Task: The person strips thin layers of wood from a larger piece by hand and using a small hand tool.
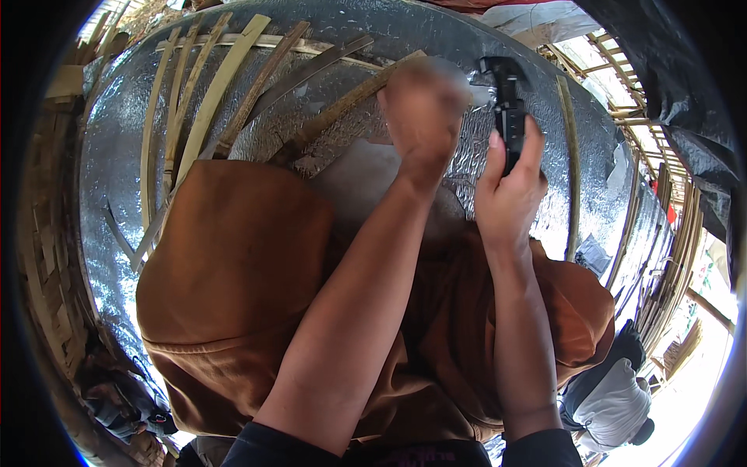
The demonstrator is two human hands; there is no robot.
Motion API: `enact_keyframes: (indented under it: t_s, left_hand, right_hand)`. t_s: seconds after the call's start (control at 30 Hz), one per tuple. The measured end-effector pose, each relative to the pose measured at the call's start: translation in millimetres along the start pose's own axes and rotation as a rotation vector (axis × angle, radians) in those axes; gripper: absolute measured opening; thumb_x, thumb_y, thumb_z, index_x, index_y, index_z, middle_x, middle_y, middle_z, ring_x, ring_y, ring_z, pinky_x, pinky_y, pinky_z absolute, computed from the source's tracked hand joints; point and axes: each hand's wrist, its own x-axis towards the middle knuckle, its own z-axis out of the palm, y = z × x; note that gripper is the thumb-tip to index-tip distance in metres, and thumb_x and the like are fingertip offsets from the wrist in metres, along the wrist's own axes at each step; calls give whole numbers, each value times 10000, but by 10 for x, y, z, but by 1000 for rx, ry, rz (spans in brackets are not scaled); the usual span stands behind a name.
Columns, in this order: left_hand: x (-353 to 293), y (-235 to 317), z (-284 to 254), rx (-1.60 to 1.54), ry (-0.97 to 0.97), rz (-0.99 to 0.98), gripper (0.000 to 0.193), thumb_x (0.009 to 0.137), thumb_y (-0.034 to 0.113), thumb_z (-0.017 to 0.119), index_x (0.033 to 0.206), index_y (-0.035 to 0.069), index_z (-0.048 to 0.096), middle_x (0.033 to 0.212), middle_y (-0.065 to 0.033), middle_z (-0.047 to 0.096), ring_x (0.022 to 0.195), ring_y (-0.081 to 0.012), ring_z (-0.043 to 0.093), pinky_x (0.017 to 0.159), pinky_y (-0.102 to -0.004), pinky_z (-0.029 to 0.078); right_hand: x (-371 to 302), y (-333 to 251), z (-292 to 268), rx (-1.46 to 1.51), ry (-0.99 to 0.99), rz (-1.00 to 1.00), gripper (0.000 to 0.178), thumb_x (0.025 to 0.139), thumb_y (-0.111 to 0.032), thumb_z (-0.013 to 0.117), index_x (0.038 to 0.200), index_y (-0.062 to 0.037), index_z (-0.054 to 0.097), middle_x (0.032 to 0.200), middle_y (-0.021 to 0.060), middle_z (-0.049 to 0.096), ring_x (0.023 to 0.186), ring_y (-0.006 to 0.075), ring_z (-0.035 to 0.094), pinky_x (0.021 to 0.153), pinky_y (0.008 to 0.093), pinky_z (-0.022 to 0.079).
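Black tool (510, 117) stands in the right hand (510, 194) in the head view, its long axis close to upright in the picture, the head end pointing away from the person toward the top edge. Only its lower part sits inside the grip: the fingers are wrapped round the shaft, with fingertips (532, 140) showing on either side of it, and the upper part with its angled head sticks out above the hand, over the silvery foil sheet (117, 156). What kind of tool it is cannot be told.

Just to its left the left hand (424, 109) is blurred, balled into a loose fist; whether it holds anything cannot be told. It hovers at the near ends of several bamboo strips (210, 101) that fan out across the foil toward the upper left. A single thin strip (572, 156) runs upright to the right of the tool. Below both forearms lies the person's brown clothing (233, 272). Another person (615, 405) crouches at the lower right.
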Motion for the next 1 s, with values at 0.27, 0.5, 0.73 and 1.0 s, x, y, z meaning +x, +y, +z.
enact_keyframes:
  t_s: [0.27, 0.5, 0.73, 1.0]
  left_hand:
    - [48, 49, -2, 8, -29, -10, 87, 786, 181, 811, 781, 136, 737, 937, 30, 727, 1018, -218, 629, 920, -398, 419]
    - [-8, 24, -30, -18, -18, -35, 95, 778, 180, 816, 776, 134, 733, 936, 30, 727, 1026, -214, 630, 927, -401, 419]
    - [55, 34, -12, -5, -7, 3, 102, 767, 180, 826, 777, 137, 733, 948, 26, 730, 1038, -219, 629, 953, -411, 415]
    - [18, 10, -5, -47, 9, -15, 95, 772, 190, 823, 794, 138, 747, 949, 21, 731, 1037, -221, 629, 955, -413, 412]
  right_hand:
    - [41, -19, 0, 17, 20, 8, 426, 977, -106, 617, 1347, 29, 454, 869, 294, 684, 750, 482, 695, 593, 531, 537]
    - [19, 29, 16, -49, -66, -10, 412, 993, -124, 601, 1344, 32, 452, 815, 282, 678, 750, 473, 701, 576, 515, 545]
    - [41, 42, 26, -111, -178, 6, 392, 992, -132, 605, 1317, 41, 470, 840, 283, 683, 765, 477, 700, 562, 505, 552]
    - [15, 49, 17, -123, -158, -13, 400, 990, -127, 607, 1327, 36, 466, 842, 280, 686, 760, 468, 702, 566, 512, 554]
